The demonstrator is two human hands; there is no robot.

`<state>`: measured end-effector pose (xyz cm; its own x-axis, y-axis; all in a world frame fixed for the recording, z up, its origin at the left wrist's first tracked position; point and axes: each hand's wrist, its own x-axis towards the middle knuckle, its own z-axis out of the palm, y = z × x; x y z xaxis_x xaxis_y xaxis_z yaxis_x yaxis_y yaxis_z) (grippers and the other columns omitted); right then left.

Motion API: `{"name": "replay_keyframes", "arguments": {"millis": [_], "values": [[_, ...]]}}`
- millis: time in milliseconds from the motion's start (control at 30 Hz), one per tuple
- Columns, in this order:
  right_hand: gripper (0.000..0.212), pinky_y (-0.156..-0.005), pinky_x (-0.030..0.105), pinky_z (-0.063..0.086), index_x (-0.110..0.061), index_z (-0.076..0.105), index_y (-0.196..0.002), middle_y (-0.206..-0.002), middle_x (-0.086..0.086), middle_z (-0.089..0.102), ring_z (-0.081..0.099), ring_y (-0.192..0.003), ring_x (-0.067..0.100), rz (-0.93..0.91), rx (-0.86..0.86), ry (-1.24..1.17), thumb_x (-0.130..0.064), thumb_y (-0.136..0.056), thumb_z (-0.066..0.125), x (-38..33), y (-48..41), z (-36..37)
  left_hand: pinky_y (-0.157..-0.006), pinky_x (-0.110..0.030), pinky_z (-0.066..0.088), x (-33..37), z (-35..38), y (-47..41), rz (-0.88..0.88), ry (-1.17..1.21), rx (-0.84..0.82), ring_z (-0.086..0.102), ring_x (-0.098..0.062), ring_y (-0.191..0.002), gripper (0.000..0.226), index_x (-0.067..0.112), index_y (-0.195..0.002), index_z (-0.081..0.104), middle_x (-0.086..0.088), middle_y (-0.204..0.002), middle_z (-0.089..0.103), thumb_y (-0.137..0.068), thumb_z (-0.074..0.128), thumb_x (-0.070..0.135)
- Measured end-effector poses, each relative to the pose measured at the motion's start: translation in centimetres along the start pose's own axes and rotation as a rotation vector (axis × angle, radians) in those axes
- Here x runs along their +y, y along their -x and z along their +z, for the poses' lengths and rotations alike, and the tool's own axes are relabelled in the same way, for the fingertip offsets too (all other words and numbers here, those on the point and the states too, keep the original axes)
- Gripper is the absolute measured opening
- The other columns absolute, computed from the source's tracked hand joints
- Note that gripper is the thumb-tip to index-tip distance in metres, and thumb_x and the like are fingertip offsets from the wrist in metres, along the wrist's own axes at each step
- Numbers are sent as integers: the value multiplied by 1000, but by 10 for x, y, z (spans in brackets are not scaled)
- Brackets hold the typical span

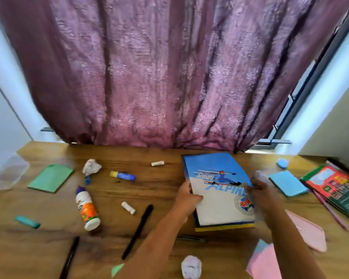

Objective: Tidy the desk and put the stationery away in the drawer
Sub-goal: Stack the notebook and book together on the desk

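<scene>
A blue and white notebook [218, 190] with a skier picture lies on top of a small stack on the wooden desk [149, 198]. My left hand [186, 198] grips the stack's left edge and my right hand [264, 196] grips its right edge. Loose stationery is spread to the left: a glue bottle [87, 208], a blue and yellow glue stick [122, 175], two black pens [138, 230] [70, 256], a white eraser [157, 163], a white cap-like stick [128, 207] and a teal eraser [27, 221].
Crumpled paper balls [91, 167] [190, 266], a green pad [50, 178], a blue pad [288, 183], pink paper [264, 262], a pink pouch [308, 232], a red-green box with pencils [338, 188] and a clear plastic tub [5, 172] lie around. A purple curtain [159, 77] hangs behind the desk.
</scene>
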<state>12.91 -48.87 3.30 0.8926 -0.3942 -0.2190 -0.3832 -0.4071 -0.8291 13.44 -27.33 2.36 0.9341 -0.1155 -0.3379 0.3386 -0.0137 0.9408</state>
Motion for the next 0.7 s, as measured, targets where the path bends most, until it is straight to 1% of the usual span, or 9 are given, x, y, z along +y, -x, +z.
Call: {"name": "replay_keyframes", "arguments": {"millis": [67,133,200,267,300,400,467,567,700], "values": [[22,-84,51,53,-29,64,-85,-99,10,71,67,-90,34,7,-21,105,-7,-87,61,40,-36,2,-84,-27,49,-17,8,-9,-9,-157,33,56,-13,-101,52,11,-129,49,-5,-123,61,-82,60,-8],[19,-85,50,53,-22,68,-96,-104,14,71,66,-95,35,12,-78,199,-9,-85,62,67,-60,7,-86,-29,51,-29,9,-14,19,-325,80,59,-13,-99,52,15,-129,52,-4,-122,63,-81,67,1],[27,-86,47,53,-12,65,-113,-111,16,69,65,-100,34,10,-97,269,-11,-86,61,60,-58,7,-83,-24,47,-34,12,-16,54,-508,127,58,-14,-101,52,17,-130,52,-2,-122,61,-81,70,11],[31,-84,38,52,-10,60,-120,-114,17,67,64,-103,32,-10,-120,388,-14,-89,57,32,-39,5,-87,-23,43,-37,12,-17,84,-668,194,55,-15,-111,53,19,-130,52,-1,-125,54,-80,72,19],[31,-81,34,49,-10,58,-122,-115,16,67,63,-104,30,-16,-126,456,-17,-92,54,27,-36,6,-89,-24,43,-38,12,-16,90,-697,221,53,-16,-113,53,21,-129,52,-1,-126,52,-80,72,22],[28,-77,34,49,-9,57,-118,-110,13,66,63,-98,27,-32,-141,556,-19,-93,51,23,-36,11,-92,-28,44,-42,12,-14,89,-682,269,52,-17,-115,56,20,-131,52,-2,-128,53,-79,73,25],[23,-73,35,52,-11,59,-111,-105,9,67,63,-92,24,-20,-124,581,-16,-90,52,25,-37,15,-91,-27,46,-43,12,-14,100,-663,275,55,-15,-112,57,21,-132,51,0,-127,57,-80,72,22],[18,-69,34,52,-10,61,-104,-102,8,68,63,-89,24,-32,-103,628,-14,-88,55,22,-36,20,-88,-21,47,-44,12,-12,137,-687,260,59,-12,-109,56,21,-136,48,0,-125,61,-84,69,17],[20,-76,34,50,-6,62,-106,-106,12,66,63,-97,28,-55,-134,722,-10,-90,50,20,-35,27,-88,-20,48,-50,0,-14,178,-685,231,60,-8,-103,52,20,-134,51,-1,-121,63,-85,68,15]]}}
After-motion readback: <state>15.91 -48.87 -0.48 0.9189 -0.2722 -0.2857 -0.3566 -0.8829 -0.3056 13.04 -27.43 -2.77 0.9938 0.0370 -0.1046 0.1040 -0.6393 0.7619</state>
